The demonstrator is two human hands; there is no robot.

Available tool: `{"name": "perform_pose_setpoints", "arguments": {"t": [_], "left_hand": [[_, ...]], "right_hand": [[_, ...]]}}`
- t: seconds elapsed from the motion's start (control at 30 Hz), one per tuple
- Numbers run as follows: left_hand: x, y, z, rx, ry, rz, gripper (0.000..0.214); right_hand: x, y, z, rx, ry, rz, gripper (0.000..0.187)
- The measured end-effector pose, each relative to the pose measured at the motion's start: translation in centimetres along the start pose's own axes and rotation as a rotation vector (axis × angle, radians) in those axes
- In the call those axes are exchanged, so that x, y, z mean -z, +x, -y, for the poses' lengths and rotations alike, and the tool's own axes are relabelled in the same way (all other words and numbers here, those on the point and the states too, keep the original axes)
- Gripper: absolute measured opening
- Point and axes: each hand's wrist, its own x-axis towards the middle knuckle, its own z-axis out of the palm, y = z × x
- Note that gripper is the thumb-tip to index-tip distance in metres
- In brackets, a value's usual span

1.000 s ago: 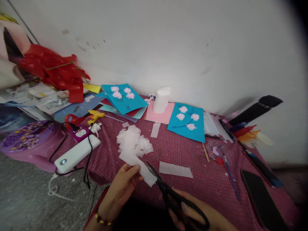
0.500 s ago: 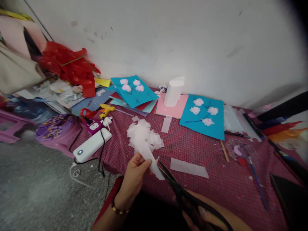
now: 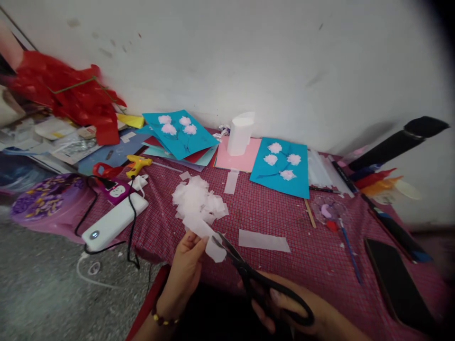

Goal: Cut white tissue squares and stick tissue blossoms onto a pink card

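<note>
Scissors [image 3: 243,268] pointing forward-left, strip [image 3: 199,228] apparently slanting back-right

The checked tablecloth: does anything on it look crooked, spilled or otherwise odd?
The left blue card sits askew, turned at an angle to the coloured sheets beneath it. Tiny pale scraps also litter the tablecloth right of the scissors, perhaps cutting waste.

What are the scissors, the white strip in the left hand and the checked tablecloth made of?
Scissors: probably metal blades, since they look thin and grey; the smooth black handles look like plastic.
White strip: seems to be thin, matte paper, perhaps tissue; it shows no shine.
Checked tablecloth: likely fabric, matte, because it hangs in soft folds. Which fibre, I can't tell.
</note>
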Motion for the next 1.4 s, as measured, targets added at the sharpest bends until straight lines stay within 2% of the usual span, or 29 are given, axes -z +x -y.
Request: {"name": "perform_pose_setpoints", "arguments": {"t": [0.23, 0.43, 0.73, 0.93, 1.1, 1.2, 1.4], "left_hand": [[0.3, 0.0, 0.2, -0.025, 0.092, -0.008, 0.021], [-0.4, -0.4, 0.6, 0.019, 0.133, 0.101, 0.023], [-1.4, -0.7, 2.4, 0.094, 0.11, 0.202, 0.017], [-1.5, -0.6, 2.8, 0.119, 0.101, 0.209, 0.018], [-1.6, -0.3, 2.3, 0.085, 0.118, 0.173, 0.02], [-1.7, -0.3, 2.1, 0.064, 0.139, 0.153, 0.021], [-1.2, -0.2, 2.0, 0.052, 0.105, 0.146, 0.026]], "right_hand": [[0.2, -0.4, -0.2, 0.019, 0.014, -0.004, 0.057], [-0.1, 0.0, -0.2, 0.025, 0.084, 0.011, 0.061], [-0.9, 1.0, -1.3, 0.124, 0.218, -0.062, 0.058], [-1.7, 1.3, 0.0, 0.089, 0.287, -0.065, 0.064], [-2.1, 1.0, 0.5, -0.001, 0.357, -0.098, 0.058], [-2.0, 0.8, 0.5, -0.007, 0.315, -0.118, 0.057], [-1.3, 0.7, -0.2, -0.021, 0.047, -0.205, 0.055]]}}
